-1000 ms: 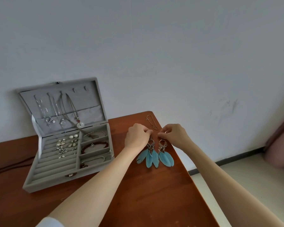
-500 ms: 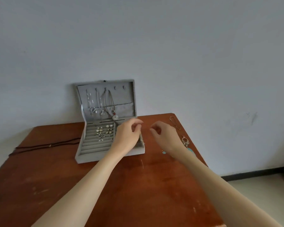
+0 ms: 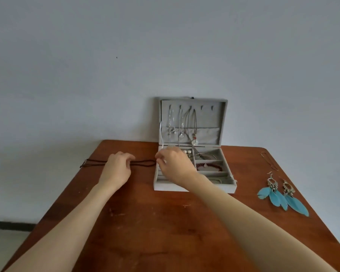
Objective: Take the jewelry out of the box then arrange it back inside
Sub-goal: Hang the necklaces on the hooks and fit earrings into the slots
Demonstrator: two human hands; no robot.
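An open grey jewelry box [image 3: 192,187] stands at the table's far edge, with necklaces hanging in its lid and bracelets and pearl earrings in its tray. A long dark beaded necklace [image 3: 143,161] lies stretched on the table left of the box. My left hand [image 3: 117,168] pinches it near its middle. At the necklace's right end, my right hand [image 3: 174,165] pinches it in front of the box's left side. Two blue feather earrings [image 3: 283,195] and a thin gold chain [image 3: 269,160] lie on the table to the right.
The brown wooden table [image 3: 145,222] stands against a pale wall. Its left and right edges drop to the floor. My right forearm crosses in front of the box's front left corner.
Both hands left the feather earrings at the right and moved left past the box. They now hold the dark beaded necklace. The camera view swung left.
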